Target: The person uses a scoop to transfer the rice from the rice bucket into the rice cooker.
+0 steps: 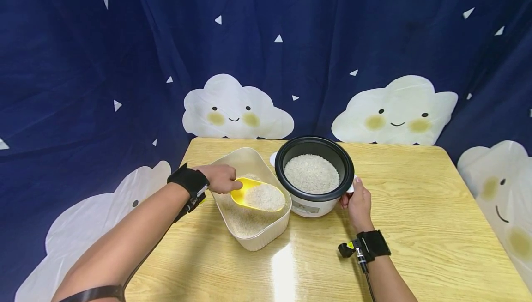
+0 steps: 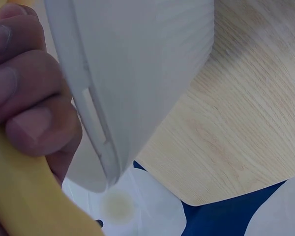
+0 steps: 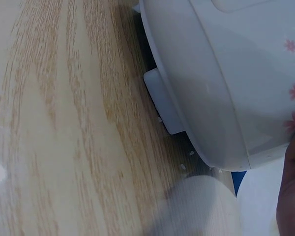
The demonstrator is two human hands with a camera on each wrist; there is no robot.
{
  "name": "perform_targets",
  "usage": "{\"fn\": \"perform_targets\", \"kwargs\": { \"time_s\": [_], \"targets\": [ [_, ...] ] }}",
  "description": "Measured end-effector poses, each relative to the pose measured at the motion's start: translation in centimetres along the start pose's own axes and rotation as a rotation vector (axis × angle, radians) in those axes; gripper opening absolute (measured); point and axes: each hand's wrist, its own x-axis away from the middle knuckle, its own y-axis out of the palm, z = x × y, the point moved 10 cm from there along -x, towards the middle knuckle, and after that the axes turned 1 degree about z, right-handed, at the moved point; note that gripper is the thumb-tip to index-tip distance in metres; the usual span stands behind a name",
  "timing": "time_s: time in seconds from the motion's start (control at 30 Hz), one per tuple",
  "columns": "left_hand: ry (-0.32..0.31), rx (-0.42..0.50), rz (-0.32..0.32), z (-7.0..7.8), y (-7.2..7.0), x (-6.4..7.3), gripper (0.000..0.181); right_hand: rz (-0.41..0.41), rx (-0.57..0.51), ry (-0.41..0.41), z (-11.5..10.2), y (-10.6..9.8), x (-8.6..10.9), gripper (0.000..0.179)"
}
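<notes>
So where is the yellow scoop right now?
In the head view, the yellow scoop, heaped with rice, is held by the left hand over the plastic tub, just left of the rice cooker.

Yellow scoop [image 1: 257, 195] — heaped with white rice, held level over the open white tub [image 1: 253, 242], handle toward the left. The tub stands on the desk, its bottom covered in rice. Just right of it, touching: white rice cooker [image 1: 309, 202] with black inner pot, lid off, rice inside.
</notes>
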Motion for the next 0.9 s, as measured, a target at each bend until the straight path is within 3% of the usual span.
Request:
{"fn": "perform_targets", "kwargs": {
  "time_s": [0.6, 0.9],
  "targets": [
    [-0.010, 0.045, 0.012, -1.3, -0.7, 1.2, 0.048, -0.005, 0.007, 0.001, -0.1, 0.0, 0.0, 0.062],
    [-0.037, 0.148, 0.007, -1.4, -2.0, 2.0, 0.048, 0.008, 0.010, 0.008, -0.3, 0.0, 0.1, 0.061]
  ]
}}
